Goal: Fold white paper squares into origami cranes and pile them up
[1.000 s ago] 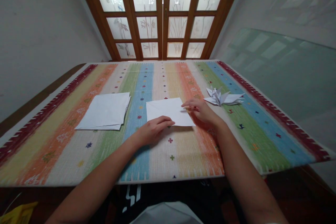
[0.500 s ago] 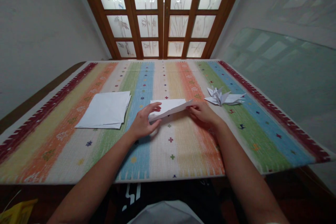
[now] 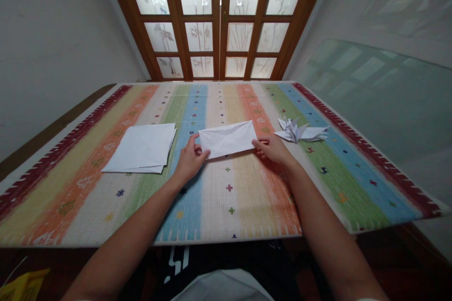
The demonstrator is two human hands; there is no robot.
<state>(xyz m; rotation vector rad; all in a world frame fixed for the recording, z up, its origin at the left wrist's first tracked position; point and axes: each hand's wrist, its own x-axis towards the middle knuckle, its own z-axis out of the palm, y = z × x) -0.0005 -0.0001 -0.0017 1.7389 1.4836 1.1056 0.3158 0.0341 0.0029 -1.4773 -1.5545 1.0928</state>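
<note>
A creased white sheet of paper (image 3: pixel 229 138) is tilted up off the striped tablecloth (image 3: pixel 229 197), its underside facing me. My left hand (image 3: pixel 189 160) pinches its near left corner. At the near right corner, my right hand (image 3: pixel 272 148) grips the sheet with closed fingers. Both hands hold the paper in the middle of the table.
A small stack of white sheets (image 3: pixel 143 147) lies on the left of the cloth. A folded white paper crane (image 3: pixel 298 130) rests to the right of my right hand. Wooden doors with frosted glass panes (image 3: pixel 219 19) stand behind the table. Something yellow (image 3: pixel 23 284) shows at bottom left.
The sheet lay flat under both hands a second ago. Both hands have lifted its near edge and tipped it up and away, so its creased underside shows.
</note>
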